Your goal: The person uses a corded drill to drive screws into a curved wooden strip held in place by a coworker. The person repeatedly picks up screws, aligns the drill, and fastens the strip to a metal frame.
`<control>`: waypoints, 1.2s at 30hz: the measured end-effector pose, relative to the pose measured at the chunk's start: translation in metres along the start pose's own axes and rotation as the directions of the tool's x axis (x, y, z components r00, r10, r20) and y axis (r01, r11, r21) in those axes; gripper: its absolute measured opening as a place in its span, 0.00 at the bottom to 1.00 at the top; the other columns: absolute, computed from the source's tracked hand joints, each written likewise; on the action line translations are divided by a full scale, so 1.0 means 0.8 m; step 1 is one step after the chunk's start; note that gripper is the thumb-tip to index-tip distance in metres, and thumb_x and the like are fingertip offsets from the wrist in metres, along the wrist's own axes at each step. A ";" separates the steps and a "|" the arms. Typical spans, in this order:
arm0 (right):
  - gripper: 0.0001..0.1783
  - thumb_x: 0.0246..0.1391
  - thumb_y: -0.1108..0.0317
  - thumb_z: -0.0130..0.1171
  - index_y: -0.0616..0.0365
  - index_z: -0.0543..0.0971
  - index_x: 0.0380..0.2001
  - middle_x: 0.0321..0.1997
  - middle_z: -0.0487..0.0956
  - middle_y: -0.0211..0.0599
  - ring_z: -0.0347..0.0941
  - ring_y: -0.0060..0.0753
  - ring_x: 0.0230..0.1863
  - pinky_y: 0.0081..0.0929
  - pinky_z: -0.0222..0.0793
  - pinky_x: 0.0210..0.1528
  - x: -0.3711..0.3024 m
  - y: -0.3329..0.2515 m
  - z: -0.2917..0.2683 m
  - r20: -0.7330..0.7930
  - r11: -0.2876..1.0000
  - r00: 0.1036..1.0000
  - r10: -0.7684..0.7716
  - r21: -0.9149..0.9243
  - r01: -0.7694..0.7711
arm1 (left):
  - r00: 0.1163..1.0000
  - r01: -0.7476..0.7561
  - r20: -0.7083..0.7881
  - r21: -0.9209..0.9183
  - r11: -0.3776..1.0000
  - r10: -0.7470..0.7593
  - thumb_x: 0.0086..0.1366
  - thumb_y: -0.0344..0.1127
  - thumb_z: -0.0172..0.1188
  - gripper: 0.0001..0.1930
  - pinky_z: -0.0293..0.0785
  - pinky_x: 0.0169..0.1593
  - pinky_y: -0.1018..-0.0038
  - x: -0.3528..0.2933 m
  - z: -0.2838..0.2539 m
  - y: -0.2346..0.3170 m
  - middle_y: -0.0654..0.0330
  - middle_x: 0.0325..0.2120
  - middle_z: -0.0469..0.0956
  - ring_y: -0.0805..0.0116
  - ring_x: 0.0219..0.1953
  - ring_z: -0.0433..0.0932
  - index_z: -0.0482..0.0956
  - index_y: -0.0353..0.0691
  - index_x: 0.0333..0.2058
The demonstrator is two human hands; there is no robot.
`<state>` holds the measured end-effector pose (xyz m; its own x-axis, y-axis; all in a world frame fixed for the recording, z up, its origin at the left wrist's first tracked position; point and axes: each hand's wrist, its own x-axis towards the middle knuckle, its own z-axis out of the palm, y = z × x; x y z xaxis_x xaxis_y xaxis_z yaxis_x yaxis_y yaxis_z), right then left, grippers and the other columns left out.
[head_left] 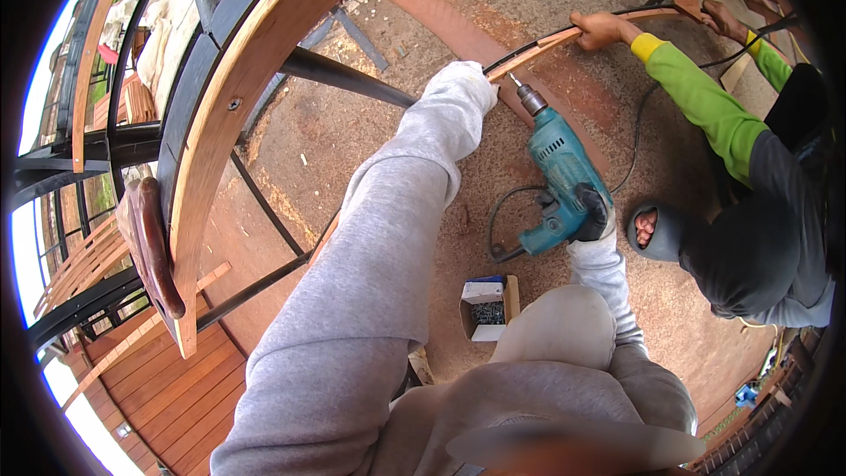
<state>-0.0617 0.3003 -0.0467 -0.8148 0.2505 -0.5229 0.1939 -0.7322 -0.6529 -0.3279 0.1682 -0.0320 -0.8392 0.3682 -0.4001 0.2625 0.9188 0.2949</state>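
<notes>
In my right hand (596, 213), gloved in black and white, is a teal electric drill (560, 163) gripped by its handle. The drill's tip points at the lower edge of a curved wooden strip (538, 48); whether it touches cannot be told. My left hand (471, 86), in a white glove, is closed around the near end of that strip and the thin black metal bar (511, 55) along it. Its fingers are partly hidden by the sleeve. A co-worker's bare hand (599, 31) holds the same strip farther right, and their other hand (724, 21) is at its far end.
An open box of screws (489, 310) sits on the ground by my knee. A curved wooden rail (233, 79) on a black metal frame rises at left, with a brown wooden-handled tool (150, 242) on it. A reddish board (449, 22) lies ahead. The drill's cord (641, 128) trails right.
</notes>
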 end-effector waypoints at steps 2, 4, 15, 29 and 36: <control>0.38 0.49 0.55 0.61 0.70 0.69 0.60 0.41 0.80 0.53 0.82 0.46 0.34 0.38 0.82 0.34 0.003 0.000 -0.002 -0.010 0.997 0.999 0.044 0.065 -0.043 | 1.000 0.017 0.016 -0.002 1.000 -0.017 0.65 0.51 0.59 0.19 0.77 0.53 0.57 0.000 0.000 0.001 0.47 0.41 0.84 0.47 0.48 0.82 0.86 0.42 0.41; 0.38 0.50 0.52 0.61 0.69 0.69 0.59 0.43 0.80 0.52 0.81 0.48 0.36 0.41 0.81 0.37 0.003 0.002 -0.009 -0.007 0.995 0.998 0.057 0.084 -0.056 | 1.000 0.003 -0.003 -0.003 1.000 -0.004 0.65 0.51 0.58 0.18 0.78 0.52 0.57 -0.004 -0.004 0.002 0.48 0.40 0.85 0.48 0.47 0.83 0.87 0.42 0.40; 0.41 0.49 0.50 0.62 0.71 0.69 0.59 0.41 0.79 0.55 0.82 0.47 0.33 0.37 0.81 0.32 0.006 0.013 -0.006 -0.030 0.989 0.999 0.032 0.143 -0.028 | 0.975 0.114 0.184 0.072 0.991 -0.126 0.64 0.52 0.61 0.21 0.76 0.57 0.58 0.005 -0.018 0.013 0.51 0.48 0.82 0.51 0.53 0.80 0.84 0.44 0.48; 0.40 0.50 0.50 0.61 0.72 0.69 0.58 0.42 0.80 0.53 0.82 0.49 0.35 0.38 0.82 0.34 0.008 0.014 -0.005 0.003 0.989 1.000 0.026 0.143 -0.027 | 0.928 0.216 0.286 0.114 0.970 -0.240 0.64 0.51 0.62 0.25 0.74 0.63 0.59 -0.003 -0.038 0.023 0.53 0.58 0.78 0.54 0.60 0.77 0.81 0.46 0.56; 0.42 0.49 0.48 0.62 0.73 0.69 0.58 0.42 0.80 0.54 0.82 0.48 0.34 0.38 0.82 0.34 0.008 0.016 -0.004 -0.006 0.995 1.000 0.007 0.097 -0.007 | 0.940 0.156 0.292 0.099 0.983 -0.178 0.64 0.51 0.62 0.25 0.74 0.63 0.60 0.011 -0.027 0.010 0.53 0.58 0.78 0.54 0.61 0.77 0.81 0.46 0.56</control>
<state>-0.0628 0.2947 -0.0605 -0.8098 0.2490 -0.5312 0.1456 -0.7918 -0.5932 -0.3431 0.1759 -0.0143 -0.6962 0.2236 -0.6822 0.1746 0.9745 0.1412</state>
